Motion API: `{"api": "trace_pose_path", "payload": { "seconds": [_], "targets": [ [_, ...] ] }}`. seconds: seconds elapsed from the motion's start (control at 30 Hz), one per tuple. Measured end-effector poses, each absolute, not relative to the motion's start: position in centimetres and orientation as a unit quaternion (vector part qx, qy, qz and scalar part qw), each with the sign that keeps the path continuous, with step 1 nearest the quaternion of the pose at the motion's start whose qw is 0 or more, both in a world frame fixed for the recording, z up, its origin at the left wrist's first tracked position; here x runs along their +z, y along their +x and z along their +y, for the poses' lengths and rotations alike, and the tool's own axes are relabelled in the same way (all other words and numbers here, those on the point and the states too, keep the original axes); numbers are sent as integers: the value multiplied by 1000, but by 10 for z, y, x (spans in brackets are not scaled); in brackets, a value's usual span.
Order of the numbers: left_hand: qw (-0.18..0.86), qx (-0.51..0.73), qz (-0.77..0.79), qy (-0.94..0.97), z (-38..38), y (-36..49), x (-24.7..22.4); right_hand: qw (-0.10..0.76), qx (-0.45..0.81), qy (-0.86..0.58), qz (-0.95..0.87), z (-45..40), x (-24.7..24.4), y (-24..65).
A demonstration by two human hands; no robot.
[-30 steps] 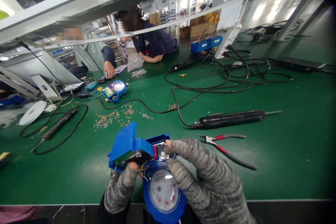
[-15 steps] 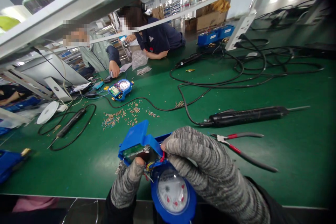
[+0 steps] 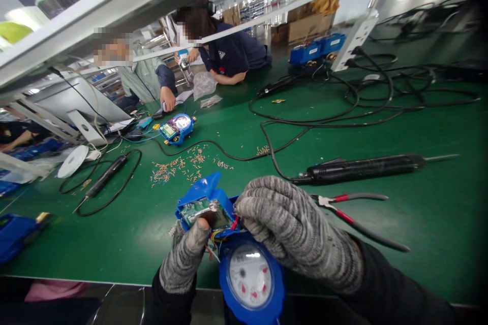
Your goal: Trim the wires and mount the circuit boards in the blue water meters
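A blue water meter (image 3: 249,277) with a round white dial is tilted up at the bench's front edge. Its blue electronics box (image 3: 224,203) has the lid raised, baring a green circuit board (image 3: 198,210). My left hand (image 3: 185,256), in a grey knitted glove with a bare thumb tip, grips this box from the left, thumb over the board's near edge. My right hand (image 3: 290,228), gloved alike, is closed in a pinch at the box's right side, beside short red wires (image 3: 234,222). What its fingertips hold is hidden. Yellow and other thin wires (image 3: 217,236) hang between box and dial.
Right of my hands lie red-handled cutters (image 3: 354,208) and a black electric screwdriver (image 3: 366,168) with its cable. Loose screws (image 3: 168,170) are scattered beyond the meter. Another opened meter (image 3: 177,128) and a second screwdriver (image 3: 107,177) lie farther left. Two people work across the bench.
My right hand has drawn slightly up and its fingers have shifted at the box's edge. The raised lid leans farther back, showing more of the board. My left hand keeps its grip.
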State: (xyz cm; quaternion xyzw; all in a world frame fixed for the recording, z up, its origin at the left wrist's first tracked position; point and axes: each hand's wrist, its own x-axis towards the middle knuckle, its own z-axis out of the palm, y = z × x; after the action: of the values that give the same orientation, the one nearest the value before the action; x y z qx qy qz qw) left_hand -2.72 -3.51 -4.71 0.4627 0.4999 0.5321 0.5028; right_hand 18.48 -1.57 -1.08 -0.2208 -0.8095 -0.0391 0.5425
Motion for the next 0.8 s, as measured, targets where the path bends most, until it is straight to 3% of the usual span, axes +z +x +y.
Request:
{"api": "trace_pose_path", "payload": {
  "seconds": [0.17, 0.27, 0.53, 0.67, 0.8],
  "targets": [
    [492, 571, 483, 447, -37, -21, -53, 590, 111, -351, -718, -35, -23, 175],
    [466, 599, 483, 437, -39, -17, -57, 612, 86, -411, -670, -56, -30, 172],
    [367, 624, 474, 502, -42, 1, -51, 585, 1, -408, -701, -73, -29, 167],
    [379, 582, 469, 545, -45, 8, -42, 596, 68, -448, -663, -65, -25, 169],
    [367, 577, 470, 558, -46, 6, -39, 540, 151, -457, -690, -54, -13, 183]
  ]
}}
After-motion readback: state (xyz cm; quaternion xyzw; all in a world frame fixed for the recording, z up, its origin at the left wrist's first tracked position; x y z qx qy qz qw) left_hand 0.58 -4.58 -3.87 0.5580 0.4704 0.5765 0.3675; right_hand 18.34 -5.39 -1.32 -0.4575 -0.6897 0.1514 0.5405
